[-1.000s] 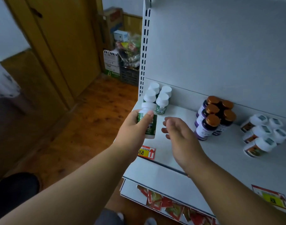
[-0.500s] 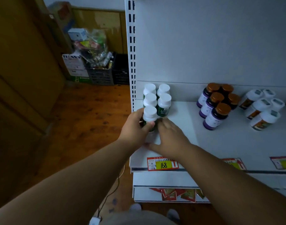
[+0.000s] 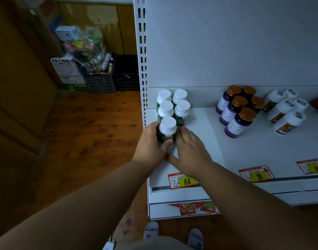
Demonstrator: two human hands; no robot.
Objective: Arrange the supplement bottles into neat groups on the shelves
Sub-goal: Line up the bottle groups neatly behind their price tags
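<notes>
— Can you read any numbers here?
— Yes. The yellow price tag (image 3: 187, 181) on the front edge of the shelf (image 3: 208, 134) says 168.
— Any more?
— The next yellow tag (image 3: 258, 176) to the right says 98. The words on the bottles are too small and blurry to read.
</notes>
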